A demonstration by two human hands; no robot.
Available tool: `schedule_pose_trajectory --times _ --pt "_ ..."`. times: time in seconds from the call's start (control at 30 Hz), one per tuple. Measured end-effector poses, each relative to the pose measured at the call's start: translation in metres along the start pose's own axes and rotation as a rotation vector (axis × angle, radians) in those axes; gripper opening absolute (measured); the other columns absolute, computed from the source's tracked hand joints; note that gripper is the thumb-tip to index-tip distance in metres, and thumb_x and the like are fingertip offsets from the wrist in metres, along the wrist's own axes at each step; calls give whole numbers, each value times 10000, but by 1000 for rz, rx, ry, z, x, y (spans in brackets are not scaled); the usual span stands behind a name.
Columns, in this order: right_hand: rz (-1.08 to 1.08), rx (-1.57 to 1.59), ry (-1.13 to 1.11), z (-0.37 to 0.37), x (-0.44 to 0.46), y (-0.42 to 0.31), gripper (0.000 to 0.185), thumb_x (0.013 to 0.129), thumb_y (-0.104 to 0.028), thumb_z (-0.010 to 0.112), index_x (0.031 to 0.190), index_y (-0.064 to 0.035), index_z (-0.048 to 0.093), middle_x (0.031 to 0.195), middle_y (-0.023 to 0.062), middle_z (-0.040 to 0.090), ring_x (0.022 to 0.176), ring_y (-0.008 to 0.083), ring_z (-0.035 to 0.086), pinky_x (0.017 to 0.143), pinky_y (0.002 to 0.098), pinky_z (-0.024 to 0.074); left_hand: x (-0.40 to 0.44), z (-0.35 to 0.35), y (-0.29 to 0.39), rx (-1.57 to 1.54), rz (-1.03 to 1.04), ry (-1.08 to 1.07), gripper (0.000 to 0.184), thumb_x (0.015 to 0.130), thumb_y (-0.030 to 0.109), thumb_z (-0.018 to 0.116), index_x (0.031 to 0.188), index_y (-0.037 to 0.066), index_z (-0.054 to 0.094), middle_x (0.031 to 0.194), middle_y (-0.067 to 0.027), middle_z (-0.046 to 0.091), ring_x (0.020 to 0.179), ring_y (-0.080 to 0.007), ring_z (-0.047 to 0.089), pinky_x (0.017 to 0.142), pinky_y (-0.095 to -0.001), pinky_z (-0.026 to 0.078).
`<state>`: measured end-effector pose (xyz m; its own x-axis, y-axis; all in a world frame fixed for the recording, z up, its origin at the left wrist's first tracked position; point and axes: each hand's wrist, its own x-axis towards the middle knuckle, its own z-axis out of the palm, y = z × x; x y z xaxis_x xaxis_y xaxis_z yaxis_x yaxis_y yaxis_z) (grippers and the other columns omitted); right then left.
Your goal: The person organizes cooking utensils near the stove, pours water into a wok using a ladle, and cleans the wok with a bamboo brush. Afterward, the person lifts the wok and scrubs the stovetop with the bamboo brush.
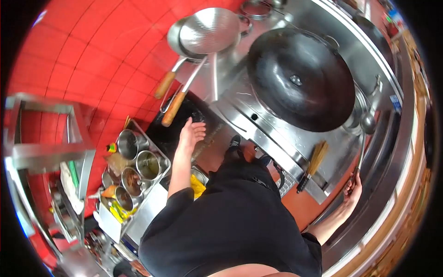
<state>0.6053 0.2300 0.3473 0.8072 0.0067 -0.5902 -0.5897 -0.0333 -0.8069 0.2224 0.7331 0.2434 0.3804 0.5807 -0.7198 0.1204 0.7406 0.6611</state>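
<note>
My right hand [353, 190] grips the dark lower end of a long-handled ladle [368, 123], whose metal bowl points up past the right rim of a large black wok [302, 87]. A little water glints at the bottom of the wok, which sits on the steel stove [288, 134]. To the left, my left hand [192, 134] hangs in the air with its fingers stretched out and holds nothing. Nearest to it is a wooden-handled pan or strainer [210, 32], stacked on another one. A straw brush [317, 159] lies on the stove's front part.
Several steel pots [148, 165] with sauces or seasonings stand in a tray at left. A metal rack [46, 150] is beside the red tiled wall [92, 41]. Along the right runs a steel counter ledge [392, 161]. A round metal bowl [357, 115] sits beside the wok.
</note>
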Motion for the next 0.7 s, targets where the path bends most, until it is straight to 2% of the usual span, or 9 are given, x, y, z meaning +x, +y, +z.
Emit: schedule_pose_trajectory --times 0.1,0.13,0.23,0.37,0.47,0.5,0.6,0.63,0.7 --pt "87 40 -131 -25 67 19 307 943 -377 506 909 -93 618 493 -44 474 344 67 418 279 199 254 -7 8 10 -16 87 -20 494 934 447 414 985 0 620 789 -87 646 673 -199 618 629 -314 489" --pt "151 15 -68 -25 86 24 318 931 -406 515 909 -104 612 496 -36 489 334 76 429 276 209 272 -7 12 9 -32 86 -38 465 930 421 424 985 4 621 796 -88 649 681 -198 622 634 -314 491" --pt "144 16 -92 -6 115 35 332 914 -433 533 913 -108 603 504 -30 498 342 89 430 288 206 287 -6 24 4 -77 96 -76 369 916 332 448 986 14 621 808 -88 656 696 -195 629 644 -313 495" --pt "174 25 -125 9 141 44 323 902 -439 547 898 -119 594 534 -24 523 352 91 439 293 214 303 -5 23 -6 -82 100 -62 370 922 340 451 992 18 619 829 -83 657 704 -191 629 659 -317 492" --pt "110 -44 -90 17 157 54 329 889 -449 566 904 -121 594 562 -19 536 360 92 445 302 216 320 -6 10 -8 -88 92 -46 400 931 373 450 1003 16 616 846 -84 656 718 -191 628 669 -323 491" --pt "49 -114 -83 18 159 60 331 868 -440 605 889 -109 598 616 -6 570 406 88 477 340 212 355 -2 2 -8 -68 96 -41 525 946 467 383 1032 1 611 862 -97 656 728 -203 628 677 -330 491" --pt "47 -299 98 26 169 83 320 852 -410 636 859 -92 609 660 5 598 460 93 510 383 216 384 -8 -21 8 -193 85 -78 676 940 564 288 1069 -21 602 873 -114 657 729 -223 628 683 -337 492" --pt "8 -261 72 23 172 93 297 833 -344 675 842 -53 617 676 22 604 511 111 541 420 236 423 -12 -29 15 -246 111 -121 782 920 626 231 1112 -47 580 884 -135 658 732 -238 628 691 -342 495" --pt "-32 -292 82 18 185 112 248 837 -298 677 831 -62 602 691 24 591 521 123 548 443 246 447 -30 -36 37 -342 138 -250 851 901 662 235 1166 -90 533 910 -164 654 749 -244 633 695 -343 504"
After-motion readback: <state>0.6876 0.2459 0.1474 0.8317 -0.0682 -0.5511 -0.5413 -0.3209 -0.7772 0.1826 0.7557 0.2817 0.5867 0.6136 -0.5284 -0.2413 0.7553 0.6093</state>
